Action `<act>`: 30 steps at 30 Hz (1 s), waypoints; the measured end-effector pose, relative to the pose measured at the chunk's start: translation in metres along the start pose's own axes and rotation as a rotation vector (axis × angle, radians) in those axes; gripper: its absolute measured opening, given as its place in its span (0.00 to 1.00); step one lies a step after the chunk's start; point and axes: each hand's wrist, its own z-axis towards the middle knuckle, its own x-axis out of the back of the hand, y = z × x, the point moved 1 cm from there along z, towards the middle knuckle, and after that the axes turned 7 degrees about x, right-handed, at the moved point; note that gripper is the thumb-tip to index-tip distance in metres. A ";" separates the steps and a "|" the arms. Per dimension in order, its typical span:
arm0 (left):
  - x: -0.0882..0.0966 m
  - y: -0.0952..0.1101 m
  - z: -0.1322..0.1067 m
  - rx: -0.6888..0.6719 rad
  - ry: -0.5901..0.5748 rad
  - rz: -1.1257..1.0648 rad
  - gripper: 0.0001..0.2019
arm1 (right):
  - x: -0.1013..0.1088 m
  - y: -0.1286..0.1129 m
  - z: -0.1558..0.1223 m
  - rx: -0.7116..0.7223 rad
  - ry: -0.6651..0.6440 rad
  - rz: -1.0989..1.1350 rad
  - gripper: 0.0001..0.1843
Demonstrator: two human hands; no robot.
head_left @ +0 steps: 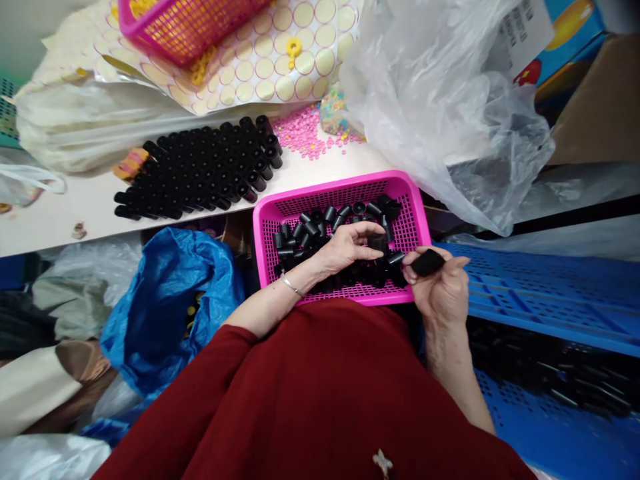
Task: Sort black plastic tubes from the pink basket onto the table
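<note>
Over the pink basket, my left hand pinches a dark cylindrical piece between thumb and fingers. My right hand, palm up at the basket's right rim, grips a black cylinder. Many loose black cylinders lie jumbled inside the basket, some hidden behind my left hand and forearm. A block of similar black cylinders stands upright in close rows on the white table beyond.
Small pink beads lie on the table near a clear plastic bag. A pink basket with yellow pieces stands farther back. A blue bag is at left, blue crates at right.
</note>
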 end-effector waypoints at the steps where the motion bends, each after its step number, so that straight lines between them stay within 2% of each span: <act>1: 0.003 0.001 0.003 -0.051 0.077 0.189 0.21 | 0.004 -0.001 0.001 -0.005 0.015 0.006 0.32; 3: 0.007 0.006 0.008 -0.140 0.246 0.631 0.18 | 0.013 -0.002 0.002 -0.004 0.042 -0.008 0.31; 5: 0.005 0.012 0.013 -0.199 0.307 1.029 0.16 | 0.019 -0.002 0.001 0.009 0.048 -0.072 0.27; 7: -0.003 0.014 0.017 -0.231 0.192 1.290 0.15 | 0.022 0.001 -0.002 0.040 0.054 -0.169 0.25; 10: -0.020 0.010 0.022 -0.260 -0.094 1.484 0.15 | 0.021 0.005 -0.008 0.102 0.078 -0.312 0.25; 12: -0.029 0.005 0.026 -0.275 -0.190 1.558 0.16 | 0.020 0.008 -0.012 0.106 0.068 -0.367 0.24; 14: -0.032 0.002 0.031 -0.270 -0.209 1.597 0.16 | 0.020 0.009 -0.014 0.088 0.058 -0.381 0.24; 18: -0.027 0.003 0.035 -0.214 -0.141 1.575 0.20 | 0.025 0.003 -0.013 0.111 0.171 -0.361 0.25; 21: -0.025 0.002 0.030 -0.258 -0.112 1.495 0.21 | 0.028 -0.005 -0.011 0.146 0.269 -0.287 0.25; 24: -0.030 -0.005 0.024 -0.316 -0.234 1.447 0.22 | 0.025 -0.012 -0.009 0.135 0.287 -0.191 0.24; 27: -0.036 -0.009 0.022 -0.367 -0.330 1.500 0.24 | 0.021 -0.015 -0.009 0.127 0.300 -0.164 0.24; 30: -0.033 -0.001 0.024 -0.379 -0.267 1.577 0.21 | 0.020 -0.016 -0.009 0.122 0.308 -0.163 0.23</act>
